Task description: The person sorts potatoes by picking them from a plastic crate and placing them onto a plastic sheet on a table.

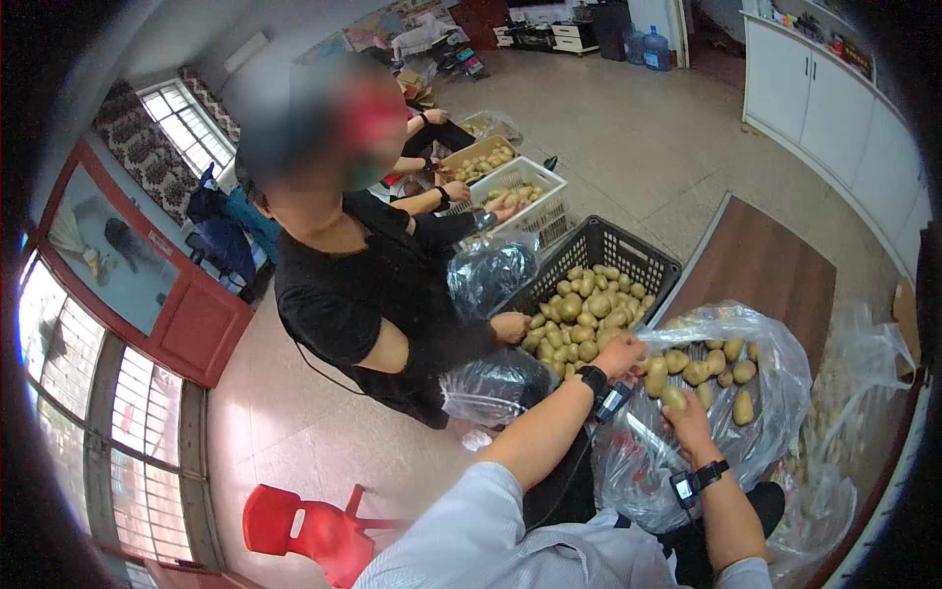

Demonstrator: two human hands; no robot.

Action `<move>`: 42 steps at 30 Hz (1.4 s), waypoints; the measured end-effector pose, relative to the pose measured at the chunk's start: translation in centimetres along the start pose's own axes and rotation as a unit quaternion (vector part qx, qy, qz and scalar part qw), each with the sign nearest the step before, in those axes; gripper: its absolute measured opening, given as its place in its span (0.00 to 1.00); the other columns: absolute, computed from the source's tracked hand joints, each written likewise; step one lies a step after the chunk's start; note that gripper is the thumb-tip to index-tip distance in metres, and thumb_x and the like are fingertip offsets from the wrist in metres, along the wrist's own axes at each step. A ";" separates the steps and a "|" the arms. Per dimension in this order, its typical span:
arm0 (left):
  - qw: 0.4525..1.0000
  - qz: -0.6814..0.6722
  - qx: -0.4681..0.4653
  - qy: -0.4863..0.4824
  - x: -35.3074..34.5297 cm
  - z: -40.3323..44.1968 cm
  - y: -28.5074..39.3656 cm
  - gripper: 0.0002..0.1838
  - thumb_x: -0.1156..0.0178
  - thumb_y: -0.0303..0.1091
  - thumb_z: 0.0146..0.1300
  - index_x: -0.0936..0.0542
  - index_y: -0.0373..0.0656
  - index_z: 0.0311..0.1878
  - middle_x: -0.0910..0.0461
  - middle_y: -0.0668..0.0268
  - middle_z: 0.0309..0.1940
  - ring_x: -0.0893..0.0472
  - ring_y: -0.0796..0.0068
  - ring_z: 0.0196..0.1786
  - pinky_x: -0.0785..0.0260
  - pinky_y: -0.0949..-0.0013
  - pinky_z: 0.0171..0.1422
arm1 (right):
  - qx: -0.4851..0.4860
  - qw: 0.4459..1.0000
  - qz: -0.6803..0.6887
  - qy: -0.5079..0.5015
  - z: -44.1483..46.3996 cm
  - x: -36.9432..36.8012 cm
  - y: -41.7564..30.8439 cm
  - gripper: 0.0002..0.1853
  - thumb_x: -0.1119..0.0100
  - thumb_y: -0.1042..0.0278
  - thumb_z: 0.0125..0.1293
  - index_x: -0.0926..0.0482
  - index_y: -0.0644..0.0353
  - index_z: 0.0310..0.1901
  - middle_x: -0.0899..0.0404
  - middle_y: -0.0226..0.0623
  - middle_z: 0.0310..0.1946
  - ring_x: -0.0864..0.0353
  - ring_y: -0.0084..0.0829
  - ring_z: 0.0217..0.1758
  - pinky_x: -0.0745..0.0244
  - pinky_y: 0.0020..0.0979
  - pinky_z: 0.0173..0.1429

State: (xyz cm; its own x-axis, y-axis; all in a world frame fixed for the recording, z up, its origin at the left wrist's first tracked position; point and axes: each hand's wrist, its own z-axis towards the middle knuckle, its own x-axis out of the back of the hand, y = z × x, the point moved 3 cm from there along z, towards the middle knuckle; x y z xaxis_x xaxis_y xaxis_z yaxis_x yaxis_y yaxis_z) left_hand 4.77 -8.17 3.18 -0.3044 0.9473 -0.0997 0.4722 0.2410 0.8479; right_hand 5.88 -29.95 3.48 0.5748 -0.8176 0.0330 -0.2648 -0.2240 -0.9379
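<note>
My left hand (620,357) pinches the rim of a clear plastic bag (775,339) beside the black crate's near edge. The bag lies spread in front of me, its mouth facing the crate, with several potatoes (716,361) inside. My right hand (690,426) is at the bag's mouth, its fingers closed around a potato (673,397); part of the grip is hidden. Another potato (655,373) is just beyond it, close to my left hand. Many potatoes (599,304) fill the black plastic crate (643,250) to the left of the bag.
A co-worker in black (368,275) sits at my left, one hand (509,327) at the crate. Farther on, a white crate (554,187) and other containers hold potatoes, with more hands around them. A brown board (765,260) lies ahead; a red chair (319,530) stands lower left.
</note>
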 end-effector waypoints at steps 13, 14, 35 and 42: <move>0.979 0.054 0.009 -0.197 -3.9 -4.9 2.9 0.23 0.49 0.52 0.68 0.24 0.40 0.49 0.20 0.64 0.28 0.22 0.76 0.21 0.27 0.73 0.21 | 0.077 0.992 -0.098 -0.032 -0.3 -1.2 -5.9 0.15 0.50 0.62 0.71 0.29 0.65 0.49 0.22 0.32 0.33 0.27 0.21 0.20 0.30 0.22 0.23; 0.979 0.051 0.014 -0.199 -4.2 -4.5 1.7 0.23 0.49 0.52 0.68 0.24 0.40 0.49 0.20 0.64 0.28 0.22 0.76 0.21 0.27 0.73 0.21 | 0.085 0.989 -0.114 -0.041 -0.2 -1.2 -5.5 0.14 0.51 0.61 0.71 0.29 0.65 0.47 0.23 0.31 0.31 0.28 0.20 0.20 0.31 0.22 0.23; 0.989 -0.140 0.003 0.044 3.5 0.5 0.3 0.18 0.53 0.48 0.71 0.29 0.42 0.51 0.22 0.60 0.39 0.19 0.67 0.31 0.22 0.66 0.28 | 0.237 0.791 -0.551 0.123 1.1 4.9 2.6 0.25 0.42 0.74 0.55 0.31 0.62 0.57 0.35 0.47 0.61 0.33 0.52 0.58 0.36 0.45 0.62; 0.977 -0.192 -0.025 0.083 4.9 0.4 -0.1 0.20 0.55 0.45 0.71 0.29 0.38 0.54 0.22 0.57 0.40 0.19 0.66 0.29 0.20 0.65 0.27 | 0.217 0.778 -0.576 0.123 1.2 5.0 2.8 0.24 0.49 0.77 0.56 0.31 0.61 0.58 0.35 0.46 0.61 0.29 0.52 0.53 0.31 0.45 0.58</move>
State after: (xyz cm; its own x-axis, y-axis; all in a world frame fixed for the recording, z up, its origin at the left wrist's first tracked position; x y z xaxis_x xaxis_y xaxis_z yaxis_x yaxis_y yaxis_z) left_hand 3.57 -3.42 2.37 -0.5841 0.7401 -0.3333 0.2570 0.5581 0.7890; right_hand 8.95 -34.03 0.61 0.0565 -0.2960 0.9535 0.6338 -0.7273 -0.2634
